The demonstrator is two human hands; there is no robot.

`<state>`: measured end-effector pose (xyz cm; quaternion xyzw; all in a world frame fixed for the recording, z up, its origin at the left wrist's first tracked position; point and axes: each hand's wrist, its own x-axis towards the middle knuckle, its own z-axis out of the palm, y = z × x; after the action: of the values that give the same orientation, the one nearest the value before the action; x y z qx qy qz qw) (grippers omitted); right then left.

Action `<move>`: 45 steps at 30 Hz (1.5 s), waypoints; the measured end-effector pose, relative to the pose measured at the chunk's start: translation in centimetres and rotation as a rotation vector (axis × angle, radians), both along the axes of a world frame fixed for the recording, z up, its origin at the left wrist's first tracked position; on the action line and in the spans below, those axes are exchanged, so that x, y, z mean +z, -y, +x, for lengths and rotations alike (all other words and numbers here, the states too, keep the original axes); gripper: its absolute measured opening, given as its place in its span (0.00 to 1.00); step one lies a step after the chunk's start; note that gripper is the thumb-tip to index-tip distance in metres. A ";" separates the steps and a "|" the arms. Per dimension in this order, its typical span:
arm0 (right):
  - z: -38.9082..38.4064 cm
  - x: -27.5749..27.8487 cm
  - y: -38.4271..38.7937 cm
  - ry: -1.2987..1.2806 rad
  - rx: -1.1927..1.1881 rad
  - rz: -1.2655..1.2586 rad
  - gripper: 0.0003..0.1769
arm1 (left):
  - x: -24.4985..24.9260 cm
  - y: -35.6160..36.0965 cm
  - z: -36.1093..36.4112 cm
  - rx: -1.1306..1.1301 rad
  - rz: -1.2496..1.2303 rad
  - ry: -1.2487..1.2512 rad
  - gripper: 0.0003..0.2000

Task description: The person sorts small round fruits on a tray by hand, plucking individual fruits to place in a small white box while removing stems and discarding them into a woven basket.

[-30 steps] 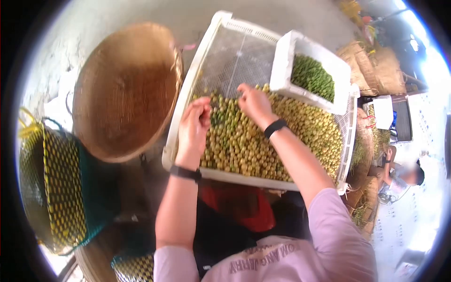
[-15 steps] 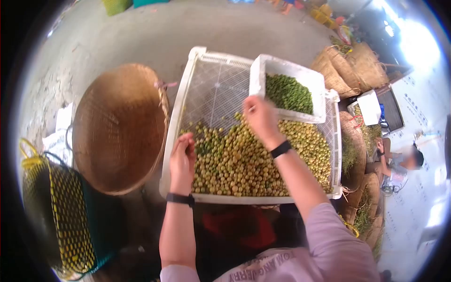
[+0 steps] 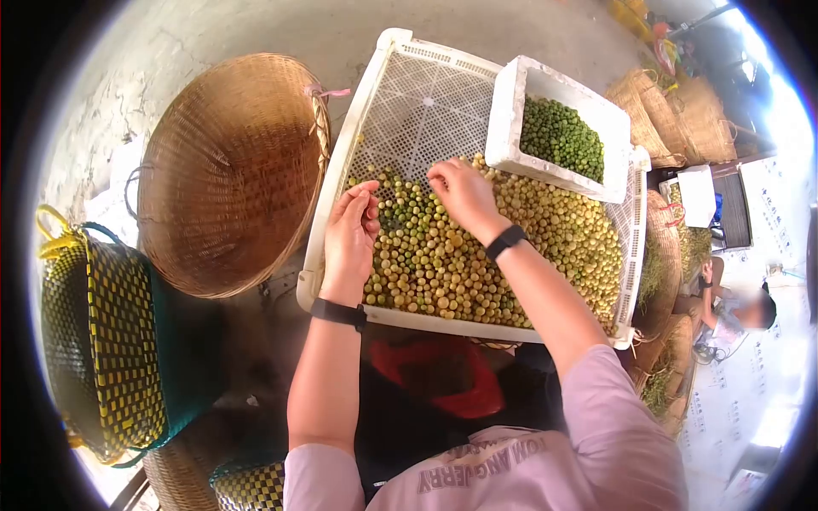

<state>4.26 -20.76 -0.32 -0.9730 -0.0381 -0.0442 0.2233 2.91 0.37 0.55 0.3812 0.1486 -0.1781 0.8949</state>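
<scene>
Small round yellow-green fruits [image 3: 452, 272] lie heaped across the near part of a white perforated plastic tray [image 3: 430, 102]. At the heap's left side is my left hand [image 3: 351, 234], its fingers curled with the tips pressed together. My right hand [image 3: 467, 198] hangs over the heap's far edge, fingers bent and closed towards the fruits. Whatever either hand pinches is hidden or too small to name. In the tray's far right corner a white foam box [image 3: 509, 115] holds smaller green fruits [image 3: 562, 138], just beyond my right hand.
Left of the tray stands a large woven basket [image 3: 230, 170]. A yellow-and-black woven bag [image 3: 128, 349] is at the lower left. Several baskets [image 3: 669, 119] line the right, where another person [image 3: 734, 311] sits. Something red [image 3: 443, 375] lies beneath the tray.
My right hand has moved from beside the foam box back over the fruits, closer to my left hand. My left hand stays at the heap's left side. The camera view has shifted.
</scene>
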 end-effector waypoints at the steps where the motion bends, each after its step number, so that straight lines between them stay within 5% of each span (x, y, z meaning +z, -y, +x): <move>1: 0.3 -0.4 -0.6 0.033 0.002 -0.016 0.05 | 0.1 0.0 0.0 -0.001 -0.009 -0.003 0.09; 6: 1.7 -1.6 -0.9 0.097 0.155 -0.156 0.05 | -0.2 -0.6 0.2 0.008 -0.050 -0.026 0.09; 8: 1.9 -1.0 -0.8 -0.071 0.117 -0.123 0.04 | 0.2 -0.6 0.1 0.008 -0.051 -0.024 0.09; 12: 0.5 -0.2 -0.8 -0.165 -0.041 0.172 0.04 | 0.1 -0.9 0.1 0.015 -0.070 -0.022 0.09; 16: -0.5 -1.1 -1.3 0.055 0.223 -0.107 0.08 | -0.1 -0.9 0.1 0.017 -0.079 -0.026 0.09; 24: 0.6 -1.2 -2.1 0.212 0.318 -0.367 0.05 | -0.4 -1.0 0.3 0.022 -0.067 -0.030 0.10; 26: 0.5 0.3 -2.1 -0.027 0.106 -0.064 0.06 | -0.4 -1.1 0.3 0.016 -0.067 -0.030 0.10; 33: -3.2 6.3 -1.4 -0.087 0.013 0.422 0.06 | 0.2 0.8 -0.6 -0.221 0.219 0.140 0.09; 40: -5.8 7.3 -2.5 0.151 0.191 0.161 0.05 | -0.6 3.2 -2.2 -0.300 0.544 0.463 0.08; 45: -6.6 7.3 -2.6 0.143 0.185 0.161 0.06 | 0.1 3.1 -2.6 -0.324 0.472 0.398 0.07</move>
<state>-2.37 -18.18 7.01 -0.9386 -0.1400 -0.0954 0.3007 0.35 -2.76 0.70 0.6234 -0.0544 -0.2009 0.7537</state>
